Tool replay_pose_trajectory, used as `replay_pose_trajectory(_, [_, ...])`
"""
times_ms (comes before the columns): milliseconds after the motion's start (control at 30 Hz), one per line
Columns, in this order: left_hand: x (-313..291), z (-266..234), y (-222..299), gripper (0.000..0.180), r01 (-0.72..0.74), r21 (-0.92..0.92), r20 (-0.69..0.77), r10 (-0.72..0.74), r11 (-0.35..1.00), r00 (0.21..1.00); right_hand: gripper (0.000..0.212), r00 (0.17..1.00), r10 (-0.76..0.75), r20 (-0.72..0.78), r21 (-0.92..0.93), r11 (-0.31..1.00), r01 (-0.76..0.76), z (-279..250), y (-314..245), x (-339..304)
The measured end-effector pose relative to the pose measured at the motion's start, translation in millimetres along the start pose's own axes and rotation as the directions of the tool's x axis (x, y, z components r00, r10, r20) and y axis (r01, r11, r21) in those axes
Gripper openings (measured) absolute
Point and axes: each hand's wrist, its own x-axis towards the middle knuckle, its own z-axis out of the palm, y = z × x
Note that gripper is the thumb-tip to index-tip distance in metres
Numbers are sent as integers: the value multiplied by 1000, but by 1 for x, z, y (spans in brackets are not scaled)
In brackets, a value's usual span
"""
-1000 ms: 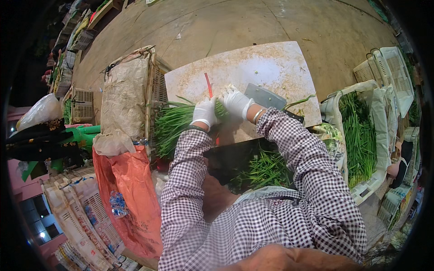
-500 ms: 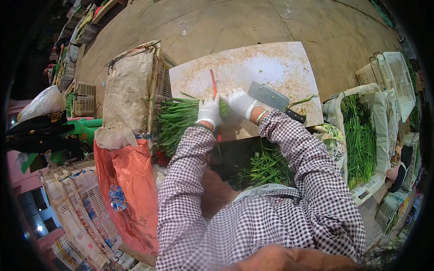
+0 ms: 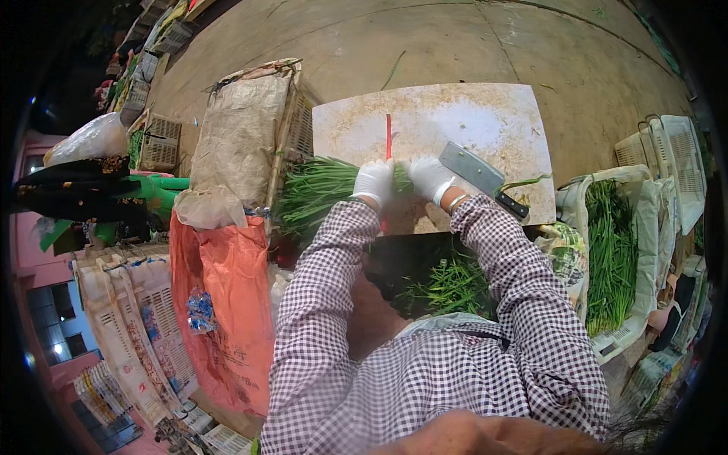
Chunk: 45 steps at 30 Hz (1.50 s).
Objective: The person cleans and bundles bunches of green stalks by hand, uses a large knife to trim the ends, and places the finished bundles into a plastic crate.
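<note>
A bunch of long green stalks, like garlic chives [image 3: 317,191], lies across the left edge of a white, brown-stained board [image 3: 500,114]. My white-gloved left hand [image 3: 374,180] is closed over the bunch from above. Close on its right, my gloved right hand [image 3: 431,177] has its fingers bent in at the bunch's right end; its fingertips are partly hidden. A thin red strip [image 3: 389,135] runs under the bunch and sticks out beyond my left hand, its other end showing on the near side. A cleaver [image 3: 472,168] with a black handle lies right of my right hand.
At the right stands a lined crate [image 3: 644,227] of green stalks [image 3: 609,262]. Loose green pieces [image 3: 451,288] lie in a dark hollow before my body. A cloth-covered crate [image 3: 241,136] and an orange-red bag [image 3: 239,280] flank my left side.
The whole view has shifted, so the scene sits further right. Green stalks now show in the small gap between my hands. The cleaver stays in its place on the board.
</note>
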Motion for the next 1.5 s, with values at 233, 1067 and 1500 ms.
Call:
replay_pose_trajectory(233, [-3,21,6,34,68,119,-96,-56,991,994,48,997,-66,-27,39,997,67,-23,-5,-4])
replay_pose_trajectory(1067, [-31,18,28,44,239,-487,-89,-320,840,943,22,931,34,363,328,931,-162,-2,-57,159])
replay_pose_trajectory(1500, [-54,35,33,43,93,77,-445,-50,993,894,27,961,41,273,478,861,-172,-40,-4,104])
